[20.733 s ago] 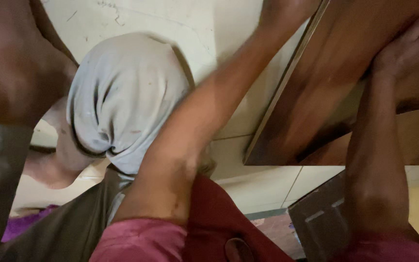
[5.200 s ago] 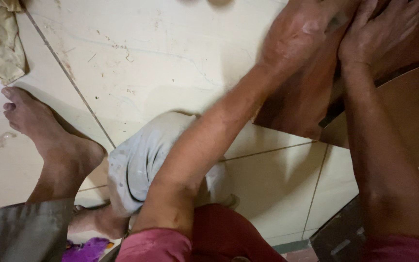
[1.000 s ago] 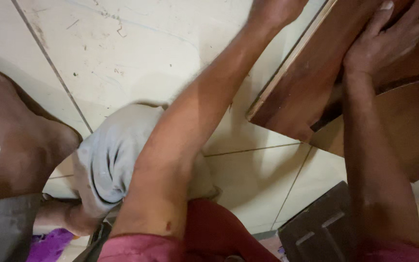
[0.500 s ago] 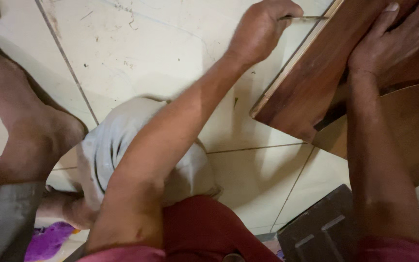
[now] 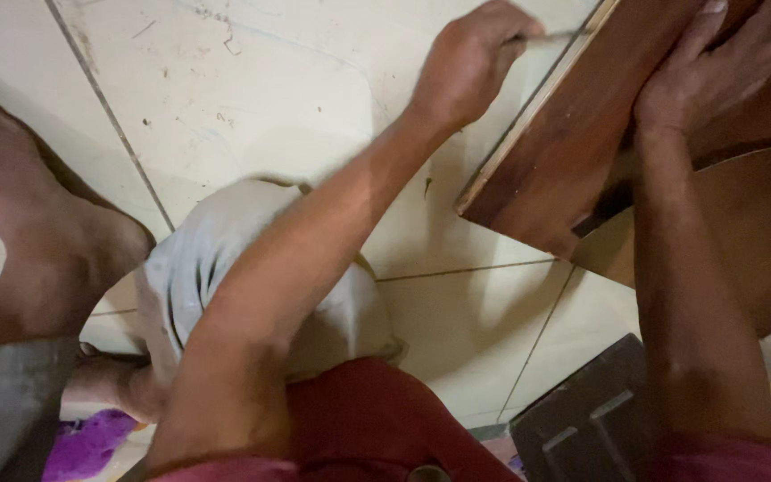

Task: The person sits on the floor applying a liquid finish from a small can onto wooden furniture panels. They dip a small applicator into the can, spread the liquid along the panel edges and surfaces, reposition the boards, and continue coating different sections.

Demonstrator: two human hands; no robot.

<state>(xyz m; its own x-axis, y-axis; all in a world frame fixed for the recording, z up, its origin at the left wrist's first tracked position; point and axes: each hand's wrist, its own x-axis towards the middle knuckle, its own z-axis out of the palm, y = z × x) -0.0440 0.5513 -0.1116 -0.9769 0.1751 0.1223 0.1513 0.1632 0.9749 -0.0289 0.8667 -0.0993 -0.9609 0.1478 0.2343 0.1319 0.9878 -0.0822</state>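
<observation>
The wooden board (image 5: pixel 573 134) is showing a smooth reddish-brown face with a soft sheen and a pale raw edge. The second wooden panel (image 5: pixel 725 232) is looking matt and lighter brown. The floor (image 5: pixel 252 98) is showing glossy cream ceramic tiles, scratched and dusty. The grey cloth (image 5: pixel 198 268) is looking soft and matt, and the dark block (image 5: pixel 582 428) is looking dull

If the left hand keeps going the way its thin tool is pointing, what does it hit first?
Most likely the pale edge of the brown wooden panel; the left hand aims its thin tool right at it, tip apparently touching.
</observation>
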